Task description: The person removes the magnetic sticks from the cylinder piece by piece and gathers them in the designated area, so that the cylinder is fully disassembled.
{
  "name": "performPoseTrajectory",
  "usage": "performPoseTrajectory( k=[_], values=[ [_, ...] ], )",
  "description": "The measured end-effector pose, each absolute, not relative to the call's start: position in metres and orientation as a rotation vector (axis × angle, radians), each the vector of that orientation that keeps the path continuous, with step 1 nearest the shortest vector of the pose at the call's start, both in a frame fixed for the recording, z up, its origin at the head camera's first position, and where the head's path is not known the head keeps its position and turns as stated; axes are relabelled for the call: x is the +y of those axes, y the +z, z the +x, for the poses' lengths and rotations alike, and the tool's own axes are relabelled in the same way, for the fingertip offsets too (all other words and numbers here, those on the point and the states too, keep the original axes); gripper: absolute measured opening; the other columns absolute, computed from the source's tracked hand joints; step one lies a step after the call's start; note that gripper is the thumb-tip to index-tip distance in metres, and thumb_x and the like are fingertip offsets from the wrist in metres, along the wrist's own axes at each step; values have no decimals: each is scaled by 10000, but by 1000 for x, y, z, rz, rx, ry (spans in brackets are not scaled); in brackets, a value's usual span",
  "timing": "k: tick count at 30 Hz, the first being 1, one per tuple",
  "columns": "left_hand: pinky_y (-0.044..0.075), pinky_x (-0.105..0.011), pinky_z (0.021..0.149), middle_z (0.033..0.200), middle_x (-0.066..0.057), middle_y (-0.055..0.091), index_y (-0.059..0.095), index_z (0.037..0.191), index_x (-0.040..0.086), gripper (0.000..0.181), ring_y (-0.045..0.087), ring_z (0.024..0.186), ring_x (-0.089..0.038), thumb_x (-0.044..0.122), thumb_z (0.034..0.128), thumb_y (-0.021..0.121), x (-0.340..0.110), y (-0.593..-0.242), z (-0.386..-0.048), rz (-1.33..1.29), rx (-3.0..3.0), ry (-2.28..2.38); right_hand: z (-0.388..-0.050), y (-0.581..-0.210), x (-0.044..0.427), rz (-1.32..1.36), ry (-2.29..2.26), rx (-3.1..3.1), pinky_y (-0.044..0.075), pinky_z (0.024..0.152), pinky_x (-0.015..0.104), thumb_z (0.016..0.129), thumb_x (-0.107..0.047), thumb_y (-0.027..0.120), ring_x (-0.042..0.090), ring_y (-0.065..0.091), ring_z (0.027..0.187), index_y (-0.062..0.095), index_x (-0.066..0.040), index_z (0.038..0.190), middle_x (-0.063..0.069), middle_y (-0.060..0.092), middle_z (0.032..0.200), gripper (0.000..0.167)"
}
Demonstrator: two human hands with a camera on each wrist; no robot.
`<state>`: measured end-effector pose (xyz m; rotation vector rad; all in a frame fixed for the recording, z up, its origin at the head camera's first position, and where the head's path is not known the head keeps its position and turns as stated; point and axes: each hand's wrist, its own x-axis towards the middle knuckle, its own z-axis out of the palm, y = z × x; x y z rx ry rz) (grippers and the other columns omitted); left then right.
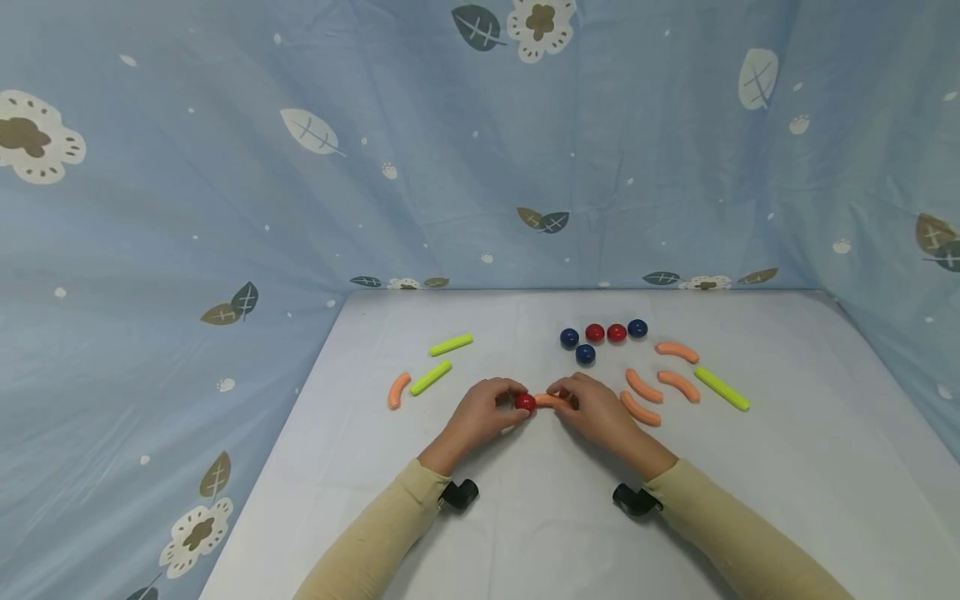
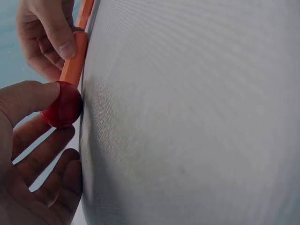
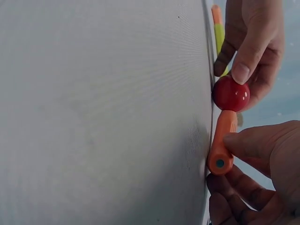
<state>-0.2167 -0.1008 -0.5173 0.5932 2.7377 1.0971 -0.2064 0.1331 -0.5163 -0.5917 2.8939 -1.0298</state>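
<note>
Between thumb and fingers my left hand (image 1: 482,410) pinches a red ball (image 1: 525,402) low over the white table. My right hand (image 1: 592,408) pinches a curved orange stick (image 1: 549,401) by its right part. One end of the stick touches the ball; whether the two are joined I cannot tell. In the right wrist view the free end of the orange stick (image 3: 221,150) shows a small teal disc. The left wrist view has the red ball (image 2: 64,105) under the left thumb, with the remaining left fingers spread below it.
Blue balls (image 1: 585,354) and two red balls (image 1: 606,333) lie behind the hands. Several curved orange sticks (image 1: 678,386) and a yellow-green stick (image 1: 722,388) are at the right. Two yellow-green sticks (image 1: 431,377) and one orange stick (image 1: 399,390) lie at the left. A blue curtain (image 1: 450,167) surrounds the table.
</note>
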Motion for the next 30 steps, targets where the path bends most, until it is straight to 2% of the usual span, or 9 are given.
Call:
performPoseTrajectory(
  k=[14,24,30],
  values=[
    [530,-310,900,1114,58,728,760,1156,175,271,633,1014,-131,241,897,804,-99,-518,-217,616,2778,1079,-203,-516,131,-576,-1008,2931,508,671,298,929,-157,755,106,576,769,741,-136,1067,-44,623,868,140],
    [528,-299,881,1094,57,725,759,1168,174,297,620,987,-124,252,886,813,-99,-517,-215,600,2794,1049,-208,-513,145,-487,-1018,3022,521,684,337,932,-214,766,154,600,808,749,-124,1038,-7,658,896,139],
    [527,-316,908,1121,64,721,758,1165,179,287,620,1018,-126,254,892,807,-99,-516,-215,594,2778,1069,-215,-508,158,-412,-993,3049,539,712,365,921,-165,772,192,616,825,744,-81,1087,37,658,924,189]
  ],
)
